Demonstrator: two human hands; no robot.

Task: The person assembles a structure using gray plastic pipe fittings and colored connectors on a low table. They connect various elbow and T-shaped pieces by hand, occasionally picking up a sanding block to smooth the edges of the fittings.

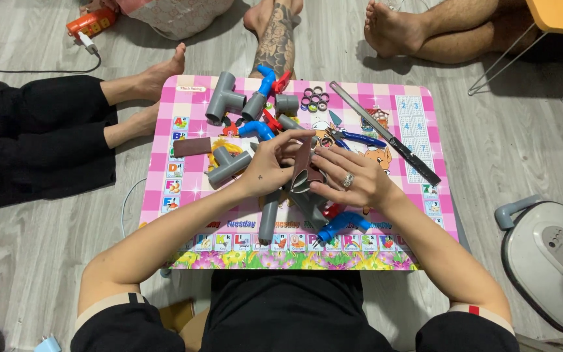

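A brown sandpaper sheet [303,171] is clamped by the left hand [270,166] and right hand [353,180]. It is seemingly wrapped round a grey pipe [309,205], above the pink bench [418,195].

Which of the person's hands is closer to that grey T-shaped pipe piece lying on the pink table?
Left. The left hand lies just right of the grey T-shaped pipe piece, almost touching it. The right hand is farther right, beyond the brown sandpaper roll both hands grip.

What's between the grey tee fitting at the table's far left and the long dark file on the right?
Head view: between grey tee fitting and long file lie blue-handled valves, a short grey coupling and a cluster of small rings.
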